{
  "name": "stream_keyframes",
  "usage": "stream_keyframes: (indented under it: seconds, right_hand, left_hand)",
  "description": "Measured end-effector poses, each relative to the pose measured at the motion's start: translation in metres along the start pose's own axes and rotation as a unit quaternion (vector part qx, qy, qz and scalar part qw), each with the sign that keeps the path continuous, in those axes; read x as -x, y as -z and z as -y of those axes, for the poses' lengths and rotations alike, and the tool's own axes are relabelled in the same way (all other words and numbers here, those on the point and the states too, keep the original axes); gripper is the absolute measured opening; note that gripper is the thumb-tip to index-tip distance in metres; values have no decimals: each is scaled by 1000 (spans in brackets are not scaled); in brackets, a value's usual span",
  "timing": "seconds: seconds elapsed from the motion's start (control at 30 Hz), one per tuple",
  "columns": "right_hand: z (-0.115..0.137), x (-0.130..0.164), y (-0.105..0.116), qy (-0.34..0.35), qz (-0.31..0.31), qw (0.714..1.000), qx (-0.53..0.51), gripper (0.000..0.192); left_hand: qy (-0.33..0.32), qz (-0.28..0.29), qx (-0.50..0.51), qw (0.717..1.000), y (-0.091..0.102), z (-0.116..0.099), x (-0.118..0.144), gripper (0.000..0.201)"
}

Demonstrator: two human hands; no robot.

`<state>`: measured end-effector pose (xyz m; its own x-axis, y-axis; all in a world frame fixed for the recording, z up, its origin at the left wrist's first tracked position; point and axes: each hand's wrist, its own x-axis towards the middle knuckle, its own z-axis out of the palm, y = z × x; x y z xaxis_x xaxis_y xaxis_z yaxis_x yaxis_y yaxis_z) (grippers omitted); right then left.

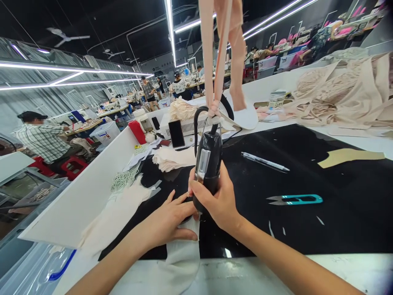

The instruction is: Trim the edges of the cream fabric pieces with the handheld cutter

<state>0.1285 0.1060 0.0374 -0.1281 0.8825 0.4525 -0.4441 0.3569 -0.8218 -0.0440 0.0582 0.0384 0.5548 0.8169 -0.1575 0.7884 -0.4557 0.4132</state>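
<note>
Fabric strip (181, 254) lies at lower centre on the table (337, 213), long axis toward me; I see my left hand (167, 221) flat, unclenched, pinning it, my right hand (219, 200) clenched around the upright black tool (208, 164).

Black handheld tool (208, 164) stands upright, tip down; pale fabric piece (181, 258) lies flat beneath.

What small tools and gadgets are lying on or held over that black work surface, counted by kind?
Black handheld tool, gripped by the right hand: 1
Teal thread snips: 1
Pen: 1
Phone, propped upright: 1
Total: 4
The left hand presses flat on pale fabric.
</note>
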Motion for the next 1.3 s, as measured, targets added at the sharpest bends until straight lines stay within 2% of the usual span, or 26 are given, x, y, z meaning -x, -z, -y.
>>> stream_keyframes:
  seconds: [0.27,0.43,0.57,0.73,1.03,1.1,1.17,1.3]
  right_hand:
    - [3,4,-1,-4,2,1000,-5,24]
    - [3,11,-1,19,18,1000,-4,28]
    - [2,15,0,19,18,1000,17,24]
    - [4,20,2,-5,14,1000,-8,24]
    - [3,26,-1,7,13,1000,13,18]
    - [4,25,-1,9,16,1000,8,18]
    - [7,23,1,16,21,1000,-7,20]
    - [14,14,7,46,13,998,-28,22]
  left_hand:
    - [-2,-2,-19,1000,1,-1,-1,38]
    - [1,-14,-18,1000,0,-1,0,54]
    - [-7,-14,-18,1000,0,0,-2,68]
    - [-27,-16,-16,999,-1,4,-3,65]
    - [-62,-50,-29,996,-3,6,-6,73]
    - [-66,-42,-53,996,-4,7,-5,69]
    - [-59,-56,-74,994,-8,5,1,56]
    - [4,-188,-86,978,-26,-14,25,12]
